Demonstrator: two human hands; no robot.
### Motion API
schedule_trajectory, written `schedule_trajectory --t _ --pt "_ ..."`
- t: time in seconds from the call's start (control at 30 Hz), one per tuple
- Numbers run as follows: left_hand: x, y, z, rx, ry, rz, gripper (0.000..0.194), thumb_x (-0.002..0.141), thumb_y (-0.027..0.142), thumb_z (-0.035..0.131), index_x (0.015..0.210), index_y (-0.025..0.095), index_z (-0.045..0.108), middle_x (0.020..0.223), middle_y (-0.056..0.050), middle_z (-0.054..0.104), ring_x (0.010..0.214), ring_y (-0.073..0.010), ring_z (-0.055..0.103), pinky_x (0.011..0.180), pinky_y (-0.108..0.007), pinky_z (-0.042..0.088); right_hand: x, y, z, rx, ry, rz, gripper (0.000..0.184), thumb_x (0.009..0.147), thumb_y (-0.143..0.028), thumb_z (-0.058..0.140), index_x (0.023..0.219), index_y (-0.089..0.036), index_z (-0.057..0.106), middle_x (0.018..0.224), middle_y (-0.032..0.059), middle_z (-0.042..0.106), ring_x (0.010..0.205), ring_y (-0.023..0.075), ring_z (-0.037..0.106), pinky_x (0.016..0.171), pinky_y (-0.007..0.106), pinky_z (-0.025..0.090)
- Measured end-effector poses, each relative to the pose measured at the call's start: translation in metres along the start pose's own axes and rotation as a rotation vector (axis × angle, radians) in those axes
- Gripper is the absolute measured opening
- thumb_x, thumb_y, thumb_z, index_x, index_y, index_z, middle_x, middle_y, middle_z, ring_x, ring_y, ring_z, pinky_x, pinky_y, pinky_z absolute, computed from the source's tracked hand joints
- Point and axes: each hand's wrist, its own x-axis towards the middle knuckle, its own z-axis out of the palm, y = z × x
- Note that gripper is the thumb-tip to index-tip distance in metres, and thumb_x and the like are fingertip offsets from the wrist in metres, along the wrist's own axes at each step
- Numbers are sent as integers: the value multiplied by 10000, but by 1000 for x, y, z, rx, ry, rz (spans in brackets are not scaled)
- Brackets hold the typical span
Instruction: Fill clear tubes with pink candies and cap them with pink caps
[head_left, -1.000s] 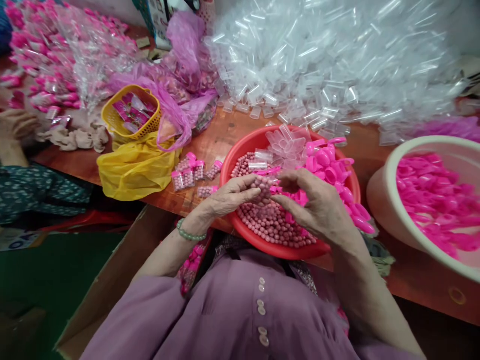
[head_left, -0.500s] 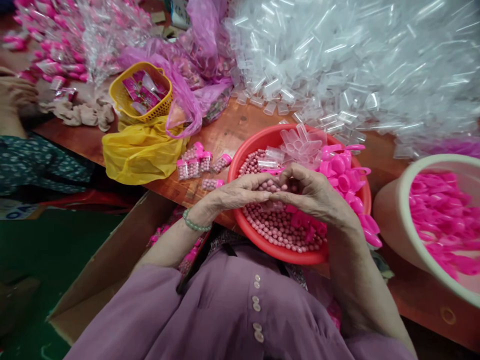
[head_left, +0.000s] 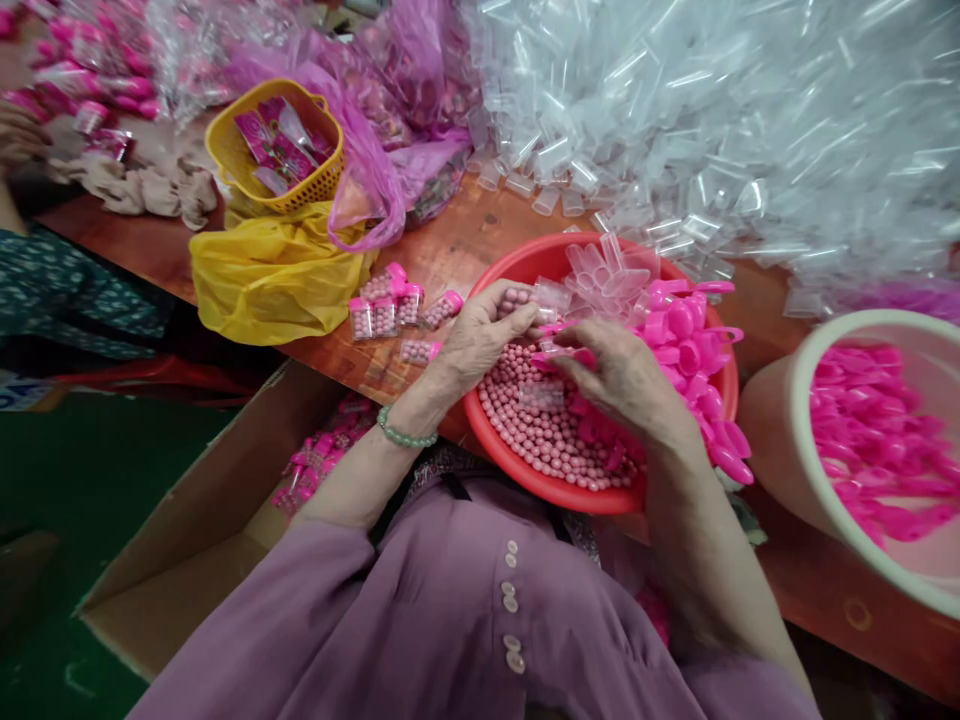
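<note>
My left hand (head_left: 480,335), with a green bead bracelet at its wrist, is closed around a clear plastic tube (head_left: 517,297) of pink beads, over the left side of a red basin (head_left: 517,484). Close by, my right hand (head_left: 619,375) pinches a bright pink plastic cap (head_left: 564,358) between thumb and fingers. Loose pink beads (head_left: 525,432) fill the basin's near part, and one clear tube (head_left: 541,397) lies on them. More empty clear tubes (head_left: 606,280) and a heap of pink caps (head_left: 682,335) sit along its far and right sides.
Several filled tubes (head_left: 382,300) lie left of the basin. A yellow basket (head_left: 330,185), yellow bag (head_left: 277,285) and big heap of clear tubes (head_left: 697,120) stand behind. At right is a white tub (head_left: 780,410); below left, a cardboard box (head_left: 187,530). Another person's sleeve (head_left: 67,290) shows left.
My hands were together, cupped over the beads; now they are apart. My left hand has lifted a bead-filled tube away, and my right hand now shows a pink cap in its fingers.
</note>
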Motion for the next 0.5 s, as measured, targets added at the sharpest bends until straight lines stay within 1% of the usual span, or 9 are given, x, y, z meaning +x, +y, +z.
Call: schedule_trajectory --t 0.07,0.13,0.17,0.23,0.3,0.37,0.43,0.5 --pt "0 0 0 4 8 11 186 846 238 755 923 161 604 772 42 651 683 -65 648 722 -201 551 3 -7 5 -227 -152 7 180 938 -213 565 1035 -145 700 1123 161 727 1070 313 621 906 445 453" --pt "0 0 0 26 11 5 187 839 226 756 928 157 607 779 35 659 695 -68 641 734 -204 548 6 -14 13 -397 -246 16 218 917 -172 549 1060 -122 706 1166 193 721 1113 353 600 914 479 428" --pt "0 0 0 39 11 0 192 832 221 760 931 156 609 786 32 661 705 -70 641 740 -205 546 8 -16 17 -449 -266 18 231 908 -164 549 1067 -108 707 1155 209 722 1107 363 600 914 491 421" --pt "0 0 0 53 13 -5 210 810 212 775 934 157 614 800 30 661 729 -72 642 753 -205 544 11 -17 23 -490 -256 3 237 888 -170 573 1063 -88 710 1093 232 729 1066 372 608 914 512 417" --pt "0 1 1 48 10 -8 239 782 207 797 931 159 616 809 33 654 740 -73 642 763 -206 544 11 -14 26 -456 -203 -23 242 878 -180 589 1071 -93 705 1067 235 730 1040 375 614 913 529 423" --pt "0 1 2 38 4 -15 259 761 212 813 917 158 614 801 38 642 730 -71 637 758 -209 546 10 -9 24 -354 -89 -22 220 896 -186 560 1058 -114 689 1065 220 725 1023 362 619 903 531 441" --pt "0 1 3 32 -8 -21 262 753 220 820 900 150 614 799 36 640 717 -69 634 746 -212 548 8 -2 18 -156 98 15 168 922 -218 536 1017 -154 658 1035 174 717 984 316 627 888 501 473" --pt "-1 2 4 31 -22 -34 265 749 228 825 893 137 622 808 28 648 711 -66 637 734 -209 546 8 4 11 145 304 66 105 924 -283 565 983 -206 607 957 94 693 890 241 629 835 424 511"
